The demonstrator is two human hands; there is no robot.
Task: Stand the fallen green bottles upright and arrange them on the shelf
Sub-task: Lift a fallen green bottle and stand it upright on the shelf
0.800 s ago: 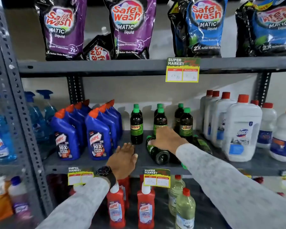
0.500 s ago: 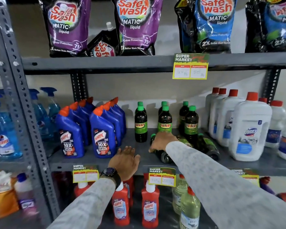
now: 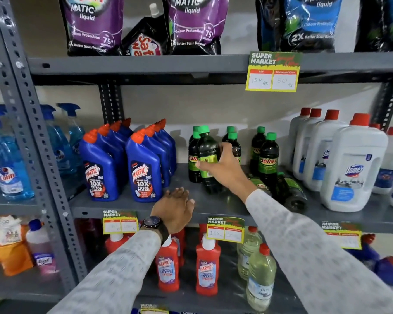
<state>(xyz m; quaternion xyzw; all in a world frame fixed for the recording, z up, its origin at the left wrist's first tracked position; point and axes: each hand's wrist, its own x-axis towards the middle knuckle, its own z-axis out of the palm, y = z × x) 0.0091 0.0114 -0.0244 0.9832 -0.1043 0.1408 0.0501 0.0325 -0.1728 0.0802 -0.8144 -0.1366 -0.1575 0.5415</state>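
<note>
A grey metal shelf [image 3: 213, 207] is spanning the view at chest height, with another level above it and one below. Purple and blue detergent pouches [image 3: 93, 26] are sitting on the level above. On the right of the middle level, large white jugs with red caps [image 3: 352, 164] are standing in rows. On the left, blue toilet-cleaner bottles with orange caps [image 3: 143, 168] are crowding up close to the working area. Between these groups, dark bottles with green caps [image 3: 268, 159] are standing upright in short rows. Just right of them, two fallen green bottles [image 3: 290, 191] are lying on their sides in front of the white jugs, partly hidden behind the right sleeve. The right hand [image 3: 222, 171] is closing its fingers around one green bottle [image 3: 208, 159], holding it nearly upright with its base at the shelf surface, just in front of the leftmost standing row. The left hand [image 3: 175, 208] is hovering flat and empty, fingers spread slightly, over the shelf's front edge. Yellow price tags [image 3: 225, 230] are hanging from the shelf lip.
</note>
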